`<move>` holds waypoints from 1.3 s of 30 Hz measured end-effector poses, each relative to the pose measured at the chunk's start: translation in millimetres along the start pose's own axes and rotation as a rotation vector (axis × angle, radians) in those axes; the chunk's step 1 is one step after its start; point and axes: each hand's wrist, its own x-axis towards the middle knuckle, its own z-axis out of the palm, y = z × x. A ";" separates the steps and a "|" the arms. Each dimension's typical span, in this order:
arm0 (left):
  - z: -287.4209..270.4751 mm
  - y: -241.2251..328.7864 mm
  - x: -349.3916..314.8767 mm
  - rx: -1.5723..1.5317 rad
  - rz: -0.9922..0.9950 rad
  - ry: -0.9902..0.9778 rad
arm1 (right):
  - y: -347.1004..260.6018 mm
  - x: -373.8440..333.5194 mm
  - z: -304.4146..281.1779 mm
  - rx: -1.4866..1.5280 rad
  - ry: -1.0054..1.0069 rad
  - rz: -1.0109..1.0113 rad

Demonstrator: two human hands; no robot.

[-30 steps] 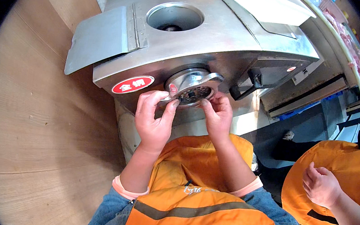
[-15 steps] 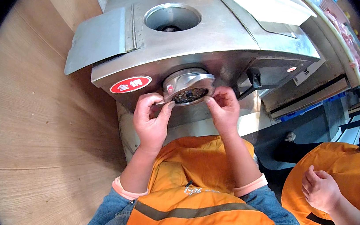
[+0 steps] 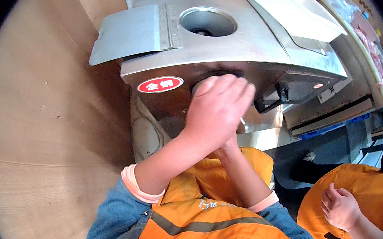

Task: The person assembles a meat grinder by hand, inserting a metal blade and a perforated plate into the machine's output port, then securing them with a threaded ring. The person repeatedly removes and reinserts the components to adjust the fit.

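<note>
A steel meat grinder (image 3: 218, 47) stands in front of me, with a round feed opening (image 3: 208, 22) in its top. Wrapped over the metal ring at the grinder's front outlet is my left hand (image 3: 221, 104), its fingers curled around the upper rim and its back toward me. That hand covers nearly all of the ring and the perforated plate in it. My right hand (image 3: 230, 144) is underneath the left, close to the outlet; its fingers are hidden. A small pale tip shows just right of the hands, too little to identify.
A metal flap (image 3: 128, 34) sticks out left of the feed opening. A white tray (image 3: 295, 13) rests on the grinder's right side, and a black handle (image 3: 274, 98) juts from its front. At right, a co-worker in an orange apron (image 3: 339, 207) stands near a counter with raw meat (image 3: 374, 53).
My left hand has moved from the ring's left edge to over its front and top. My right hand has dropped from the ring's right edge to beneath the left. The view has shifted slightly.
</note>
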 end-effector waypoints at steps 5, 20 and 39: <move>19.1 12.5 20.6 0.066 0.211 -0.351 | 6.6 0.2 4.1 0.642 -0.244 0.298; 63.5 8.1 -61.5 -0.326 -0.324 -0.688 | -62.8 -28.7 -82.3 -0.804 0.483 -0.610; -49.6 -48.7 -60.8 -0.284 -0.359 0.520 | -110.6 16.4 -28.6 -1.218 -0.089 -0.835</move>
